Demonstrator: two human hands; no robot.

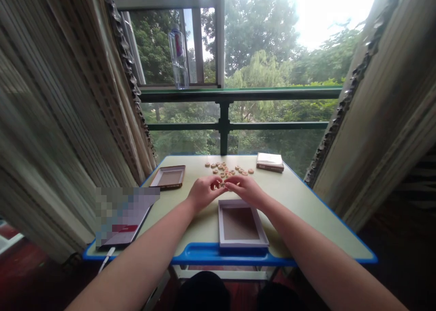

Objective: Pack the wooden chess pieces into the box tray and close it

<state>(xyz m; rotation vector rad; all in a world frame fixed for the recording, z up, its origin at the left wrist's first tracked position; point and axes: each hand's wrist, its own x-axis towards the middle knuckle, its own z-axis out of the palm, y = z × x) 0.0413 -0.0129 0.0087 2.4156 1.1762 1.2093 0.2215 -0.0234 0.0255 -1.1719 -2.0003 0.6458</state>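
Note:
My left hand (205,190) and my right hand (245,188) meet over the middle of the table, with fingertips pinched together. Between them is a round wooden chess piece (222,184) with dark marks on its face; the fingers partly cover it, and whether more pieces are held is hard to tell. Just beyond the fingers, several more round wooden chess pieces (232,172) lie loosely scattered on the tabletop. An open shallow box tray (221,224), white-rimmed with a brown bottom, sits below my right hand at the near edge.
On the pale table (306,211) with blue edging, a brown box lid (184,177) lies at left and a small white-topped box (270,159) at back right. A laptop-like slab (136,222) with a white cable occupies the left corner. A bottle (179,61) stands by the window rail.

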